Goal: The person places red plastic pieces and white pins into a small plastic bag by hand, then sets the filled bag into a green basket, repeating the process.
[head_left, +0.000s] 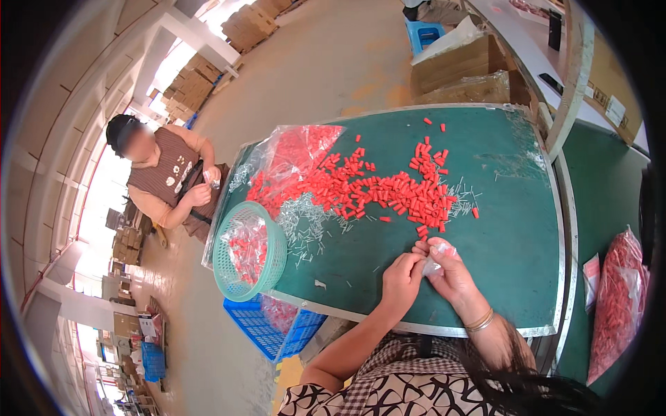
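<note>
Okay, far left: a co-worker [163, 170] stands by the table edge, both hands up around something small and clear. Next, a mint-green basket [279, 253] with bagged red pieces inside, and a blue crate [251, 326] below the table. Then a big open clear bag [298, 156] spilling red plugs [395, 193] over the green tabletop [506, 270], with silvery screws [302, 223] heaped in front of it. Left hand [400, 283] and right hand [452, 276] meet at the near edge, fingers of both pinched on a small clear bag [431, 266] between them (its long axis and contents are hard to tell, fingers overlap it). Red plugs stretch left to right beyond the hands; their nearest stub sits just past the fingertips, about equally near both hands. Far right, off the tabletop: a full bag of red pieces [617, 305].
</note>
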`<control>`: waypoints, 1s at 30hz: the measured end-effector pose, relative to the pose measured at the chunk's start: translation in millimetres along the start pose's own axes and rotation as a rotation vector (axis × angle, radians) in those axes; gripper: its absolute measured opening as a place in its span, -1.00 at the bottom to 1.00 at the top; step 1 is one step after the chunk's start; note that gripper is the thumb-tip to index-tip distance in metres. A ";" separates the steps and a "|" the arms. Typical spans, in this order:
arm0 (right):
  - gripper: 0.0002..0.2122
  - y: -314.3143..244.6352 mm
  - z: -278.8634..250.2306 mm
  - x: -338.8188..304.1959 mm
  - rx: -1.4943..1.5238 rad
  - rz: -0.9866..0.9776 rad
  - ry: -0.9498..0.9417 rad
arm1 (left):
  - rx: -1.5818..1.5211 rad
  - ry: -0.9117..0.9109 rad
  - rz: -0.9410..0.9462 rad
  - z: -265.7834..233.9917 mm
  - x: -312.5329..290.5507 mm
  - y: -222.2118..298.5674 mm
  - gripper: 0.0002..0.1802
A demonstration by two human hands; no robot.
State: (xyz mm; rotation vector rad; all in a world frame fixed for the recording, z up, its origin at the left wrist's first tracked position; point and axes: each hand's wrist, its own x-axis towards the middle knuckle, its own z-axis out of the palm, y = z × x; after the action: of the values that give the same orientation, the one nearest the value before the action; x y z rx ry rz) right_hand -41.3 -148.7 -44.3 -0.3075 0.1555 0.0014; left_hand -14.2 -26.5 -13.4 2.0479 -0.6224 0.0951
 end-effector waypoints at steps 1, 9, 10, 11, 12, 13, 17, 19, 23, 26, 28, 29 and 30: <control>-0.82 0.2 0.0 0.9 0.004 0.004 -0.001 | -0.004 0.024 -0.010 0.5 -0.1 -1.4 -0.94; -0.82 -4.0 -4.6 3.7 0.064 -0.007 0.029 | 0.022 0.004 0.018 0.0 3.1 6.7 -0.93; -0.81 -5.1 -4.8 3.8 0.071 -0.013 0.038 | -0.022 -0.031 -0.033 -0.5 2.4 10.0 -0.93; -0.81 -3.7 -4.3 4.6 0.075 -0.005 0.024 | -0.010 -0.021 -0.031 -1.9 1.6 6.9 -0.93; -0.81 -2.5 -5.4 3.8 0.054 -0.012 0.022 | -0.003 -0.013 0.026 -0.7 0.4 1.2 -0.93; -0.80 -1.1 -6.4 3.0 0.033 -0.018 0.019 | 0.004 -0.006 0.084 -0.1 -0.1 -4.2 -0.92; -0.80 -4.8 -6.7 0.4 0.053 -0.003 0.043 | -0.040 0.010 -0.041 -0.3 3.4 -0.4 -0.92; -0.80 -4.3 -5.0 0.6 0.052 0.001 0.027 | -0.042 0.027 -0.041 -0.7 2.2 -3.8 -0.92; -0.82 -3.5 -8.4 2.1 0.053 -0.019 0.040 | -0.092 0.010 -0.109 -5.0 2.7 1.9 -0.91; -0.82 -7.5 -3.7 1.2 0.045 -0.013 0.039 | -0.059 -0.025 -0.028 -7.3 3.5 19.1 -0.89; -0.82 -4.7 -3.4 0.5 0.033 0.001 0.021 | -0.001 -0.010 0.060 -4.4 0.5 4.2 -0.89; -0.82 -4.4 -3.6 0.5 0.021 0.011 0.005 | 0.053 0.002 0.149 -4.0 1.7 2.5 -0.88; -0.82 -4.3 -2.8 0.4 0.020 0.010 0.004 | 0.053 0.003 0.150 -4.4 1.8 1.9 -0.88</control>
State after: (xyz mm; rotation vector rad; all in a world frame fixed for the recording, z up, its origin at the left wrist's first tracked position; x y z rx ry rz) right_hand -41.3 -153.6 -45.7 -0.2865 0.1607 0.0096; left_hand -12.7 -24.4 -8.9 2.0499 -0.7790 0.2041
